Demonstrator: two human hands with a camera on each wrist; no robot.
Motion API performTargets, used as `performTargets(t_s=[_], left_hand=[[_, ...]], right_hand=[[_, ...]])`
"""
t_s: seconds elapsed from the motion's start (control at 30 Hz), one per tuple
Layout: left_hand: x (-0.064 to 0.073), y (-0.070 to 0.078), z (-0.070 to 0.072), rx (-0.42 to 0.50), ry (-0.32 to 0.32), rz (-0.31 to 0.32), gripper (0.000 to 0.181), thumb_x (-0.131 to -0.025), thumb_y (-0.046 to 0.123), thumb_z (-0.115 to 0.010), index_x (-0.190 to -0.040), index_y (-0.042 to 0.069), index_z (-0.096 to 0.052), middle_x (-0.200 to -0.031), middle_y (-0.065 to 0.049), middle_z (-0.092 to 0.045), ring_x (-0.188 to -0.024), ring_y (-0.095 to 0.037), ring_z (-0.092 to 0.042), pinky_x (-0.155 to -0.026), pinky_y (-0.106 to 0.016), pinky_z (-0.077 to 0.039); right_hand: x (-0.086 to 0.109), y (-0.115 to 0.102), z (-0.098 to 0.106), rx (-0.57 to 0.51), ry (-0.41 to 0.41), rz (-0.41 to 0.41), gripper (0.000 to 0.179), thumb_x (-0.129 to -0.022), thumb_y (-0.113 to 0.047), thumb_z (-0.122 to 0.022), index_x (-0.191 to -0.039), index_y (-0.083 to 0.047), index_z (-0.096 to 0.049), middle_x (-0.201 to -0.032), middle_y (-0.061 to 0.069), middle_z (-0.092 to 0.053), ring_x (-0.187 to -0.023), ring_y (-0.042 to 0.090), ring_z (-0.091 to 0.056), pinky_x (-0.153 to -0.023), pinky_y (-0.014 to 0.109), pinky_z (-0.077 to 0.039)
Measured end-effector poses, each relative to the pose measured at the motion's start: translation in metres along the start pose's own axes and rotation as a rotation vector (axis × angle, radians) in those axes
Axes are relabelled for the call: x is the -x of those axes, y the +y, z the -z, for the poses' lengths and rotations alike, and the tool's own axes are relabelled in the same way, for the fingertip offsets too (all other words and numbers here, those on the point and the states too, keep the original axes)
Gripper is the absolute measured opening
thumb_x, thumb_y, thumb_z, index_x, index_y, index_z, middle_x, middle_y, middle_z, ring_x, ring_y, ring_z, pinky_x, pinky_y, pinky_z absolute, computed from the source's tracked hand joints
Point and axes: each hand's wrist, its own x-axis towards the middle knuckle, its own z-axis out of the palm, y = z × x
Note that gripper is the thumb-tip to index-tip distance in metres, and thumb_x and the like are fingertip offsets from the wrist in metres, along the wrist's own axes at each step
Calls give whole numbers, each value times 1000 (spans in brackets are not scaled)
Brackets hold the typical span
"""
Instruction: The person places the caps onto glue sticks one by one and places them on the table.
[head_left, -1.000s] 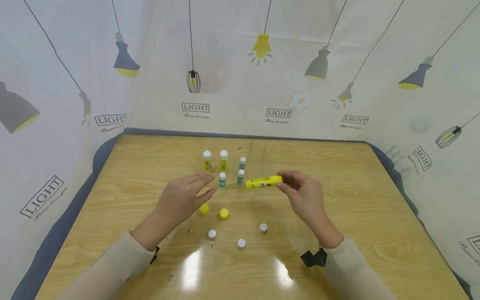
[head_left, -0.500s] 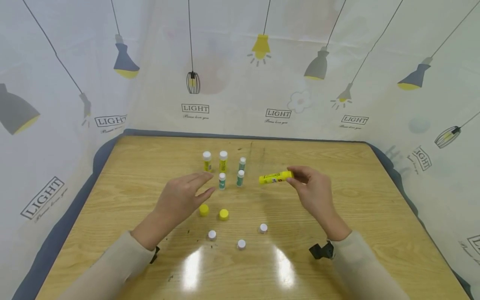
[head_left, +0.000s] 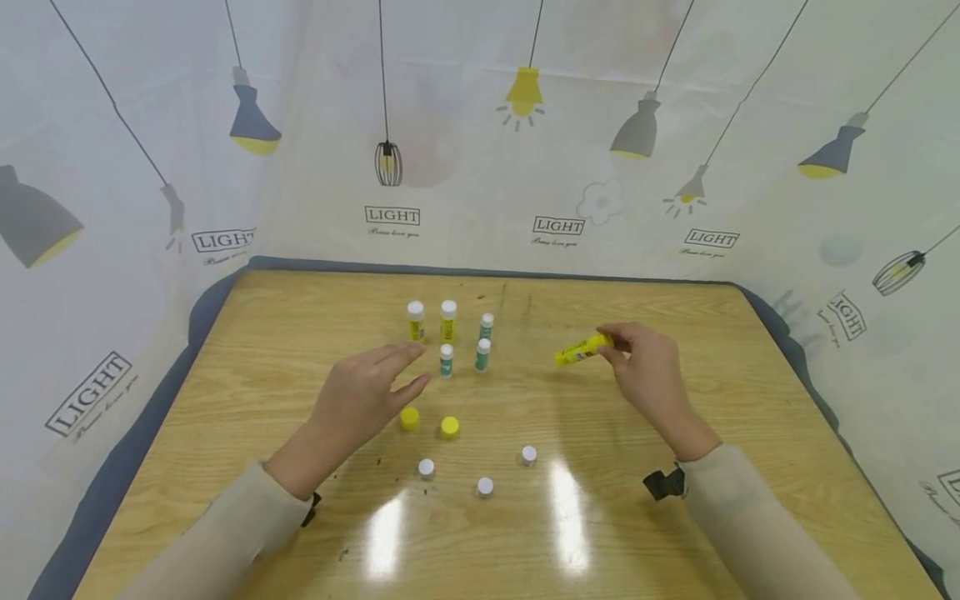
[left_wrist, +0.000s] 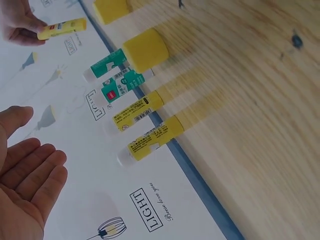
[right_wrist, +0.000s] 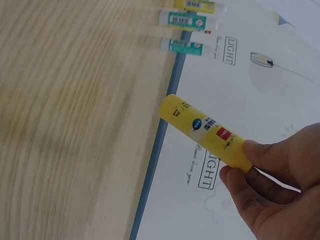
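My right hand (head_left: 652, 375) pinches one end of a yellow glue stick (head_left: 582, 350) between thumb and fingers. The stick is held tilted above the right half of the table; its printed label (right_wrist: 202, 127) shows in the right wrist view. Over the left side, my left hand (head_left: 367, 383) holds nothing, its fingers loosely bent with the thumb apart. Just beyond it stand two yellow-labelled glue sticks (head_left: 448, 323) with white tops. Several smaller green-labelled glue sticks (head_left: 482, 357) stand upright beside them, also white-topped.
Two yellow caps (head_left: 449, 428) lie on the wooden table (head_left: 712, 533), nearer to me than the standing sticks. Three small white caps (head_left: 485, 487) lie closer still. A cloth backdrop (head_left: 465, 167) printed with lamps surrounds the table's far edge and sides.
My right hand has carried the yellow glue stick to the right and slightly away from me, with the stick tilting more. My left hand and the standing sticks stay put.
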Motion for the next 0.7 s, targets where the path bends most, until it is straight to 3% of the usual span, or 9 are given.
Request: performTargets(t_s=[0.3, 0.7], left_hand=[[2, 0, -3, 11, -14, 35, 40, -83, 27, -86, -114, 5, -74, -108, -11, -77, -90, -25, -76, -70, -34, -64], [4, -6, -8, 38, -64, 151, 41, -85, 29, -84, -115, 3, -73, -111, -12, -76, -96, -28, -75, -77, -38, -64]], right_hand=[[-7, 22, 4, 87, -53, -38, 27, -91, -2, -75, -118, 1, -73, -100, 20, -74, -85, 31, -71, -66, 46, -58], [-15, 43, 8, 161, -75, -55, 27, -92, 1, -71, -119, 3, -71, -113, 24, -71, -89, 33, -69, -70, 47, -58]])
